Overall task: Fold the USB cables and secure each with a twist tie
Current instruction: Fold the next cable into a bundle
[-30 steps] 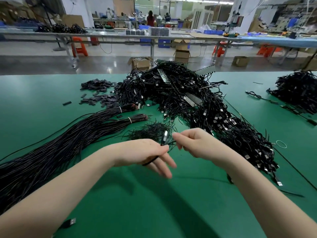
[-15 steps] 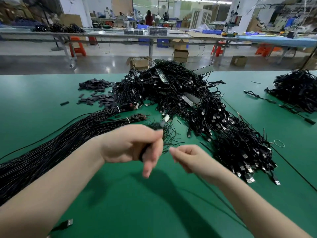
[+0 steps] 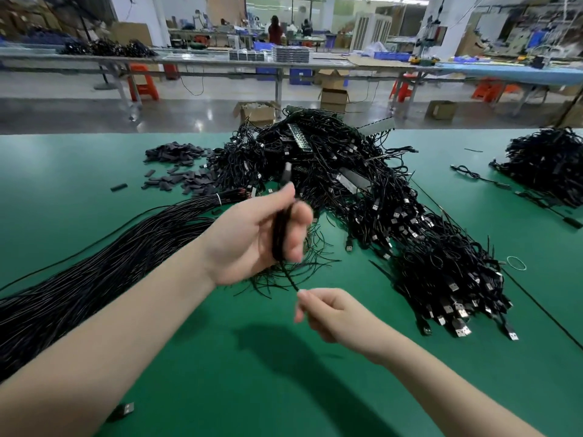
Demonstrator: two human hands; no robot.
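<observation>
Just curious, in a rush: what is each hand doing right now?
Left hand: grips a folded black cable.
Right hand: pinches the thin black strand trailing from that bundle.

Green table surface (image 3: 189, 357), matte, fills the foreground. Far left of it, a scatter of small dark flat pieces (image 3: 176, 165), heaped at the back and spread loose toward the front; one lone piece (image 3: 119, 187) lies apart to their left. A thin pale rubber band (image 3: 516, 263) lies flat at right.

Beyond the table edge: shiny grey floor, open cardboard boxes (image 3: 257, 112) on it, one more box (image 3: 441, 109) further right. Long workbench (image 3: 189, 63) runs across the background on metal legs; red-orange stools (image 3: 142, 83) under it. Blue bins (image 3: 389, 55) on the bench top. Two people (image 3: 275, 29) stand far back, facing away.
</observation>
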